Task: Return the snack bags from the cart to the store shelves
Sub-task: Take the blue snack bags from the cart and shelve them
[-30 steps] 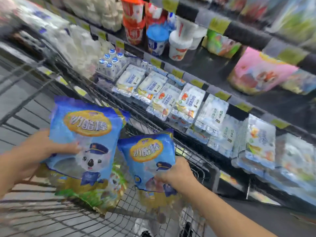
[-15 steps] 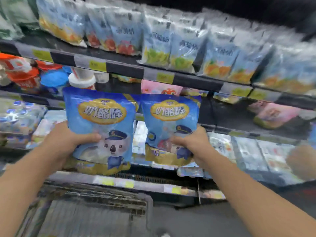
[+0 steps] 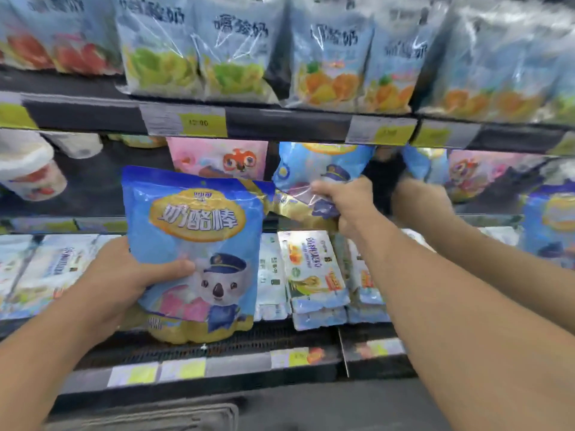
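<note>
the left hand (image 3: 115, 275) has its grip clamped on a blue snack bag (image 3: 193, 244) with a koala in a cap printed on it, thumb across the front, fingers behind. the bag is held upright in the air in front of the lower shelf (image 3: 202, 368), not resting on anything. the right hand (image 3: 348, 202) is further in and higher, its grip pinched tight on the lower part of a second blue bag (image 3: 320, 172) of the same kind. that bag is tilted, its top reaching under the edge of the upper shelf (image 3: 280, 122) and into the middle row, just beside a pink bag (image 3: 217, 157) with a cartoon face. a second forearm-like shape shows right of the right arm; it looks like a reflection, but i cannot tell. on the top row stand pale blue pouches (image 3: 236, 48) with fruit pictures. behind the left-hand bag lie flat white packs (image 3: 314, 269), stacked. yellow price tags (image 3: 202, 122) run along the shelf edges. a bit of the cart (image 3: 155, 418) shows at the bottom edge, blurred.
</note>
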